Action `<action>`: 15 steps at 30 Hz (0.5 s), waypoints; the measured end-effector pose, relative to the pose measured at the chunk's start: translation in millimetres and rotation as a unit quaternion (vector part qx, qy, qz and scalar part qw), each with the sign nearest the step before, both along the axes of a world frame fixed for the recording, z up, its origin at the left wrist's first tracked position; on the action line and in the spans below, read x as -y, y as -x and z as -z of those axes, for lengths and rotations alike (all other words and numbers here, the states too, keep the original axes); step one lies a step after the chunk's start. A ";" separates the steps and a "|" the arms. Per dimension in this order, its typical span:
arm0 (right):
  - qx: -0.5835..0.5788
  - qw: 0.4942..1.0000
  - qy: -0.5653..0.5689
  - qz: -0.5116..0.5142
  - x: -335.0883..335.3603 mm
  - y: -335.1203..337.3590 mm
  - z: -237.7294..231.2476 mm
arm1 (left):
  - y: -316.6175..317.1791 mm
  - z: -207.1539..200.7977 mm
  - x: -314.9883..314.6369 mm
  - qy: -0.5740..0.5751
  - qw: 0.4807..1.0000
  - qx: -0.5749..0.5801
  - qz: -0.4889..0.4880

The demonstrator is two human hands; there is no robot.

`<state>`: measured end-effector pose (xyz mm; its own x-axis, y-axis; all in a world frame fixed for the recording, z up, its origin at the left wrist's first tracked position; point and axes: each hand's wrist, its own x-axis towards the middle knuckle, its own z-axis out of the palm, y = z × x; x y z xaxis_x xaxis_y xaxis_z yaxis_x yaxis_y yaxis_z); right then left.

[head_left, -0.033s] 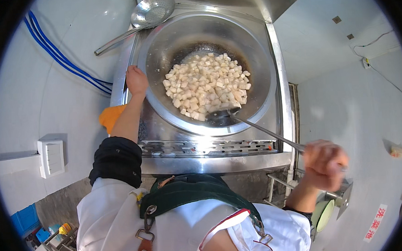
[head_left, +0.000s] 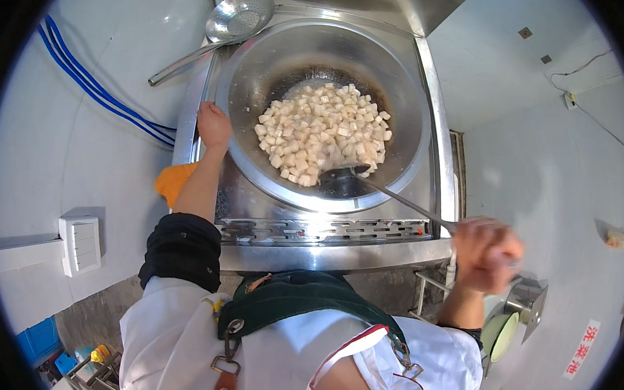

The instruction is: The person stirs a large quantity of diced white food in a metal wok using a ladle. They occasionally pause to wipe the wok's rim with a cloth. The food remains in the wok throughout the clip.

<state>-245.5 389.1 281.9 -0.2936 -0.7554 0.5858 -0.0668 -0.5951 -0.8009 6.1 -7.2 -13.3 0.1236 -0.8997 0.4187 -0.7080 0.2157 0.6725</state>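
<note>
A large steel wok (head_left: 390, 71) holds a heap of pale white cubes (head_left: 322, 127), perhaps tofu; their kind is not certain. My right hand (head_left: 488, 255), slightly blurred, is closed round the handle end of a long-handled wok spatula (head_left: 405, 203). The spatula's dark head sits inside the wok, against the near edge of the heap. My left hand (head_left: 214, 124) is closed at the stove's left side, beside the wok's rim; its fingertips and whatever they grip are hidden.
A perforated steel skimmer (head_left: 240, 16) lies at the wok's far left. An orange cloth (head_left: 172, 184) hangs by my left forearm. A slotted metal strip (head_left: 321, 230) runs along the stove's front. Blue hoses (head_left: 87, 76) cross the left wall. A green basin (head_left: 503, 337) stands low at right.
My right hand has moved left and slightly forward or down with the spatula's handle. The spatula's head shifts only slightly. My left hand stays at the stove's side.
</note>
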 end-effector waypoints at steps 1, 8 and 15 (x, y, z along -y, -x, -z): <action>0.007 1.000 -0.006 0.005 6.7 -10.2 22.5 | 0.4 0.3 0.7 -0.002 1.000 -0.002 -0.003; -0.261 0.960 0.075 -0.067 83.0 -40.6 161.8 | -0.7 1.3 0.9 -0.013 1.000 -0.017 0.012; -0.445 0.887 0.063 -0.107 120.9 -5.1 202.2 | 0.2 -2.2 -1.3 -0.024 0.999 -0.024 -0.003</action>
<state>-240.5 268.2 79.7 0.4696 -0.6502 0.5972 -0.5143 -0.7513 -0.4136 5.9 -5.9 -11.0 0.1479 -0.9180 0.3679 -0.6765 0.1774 0.7147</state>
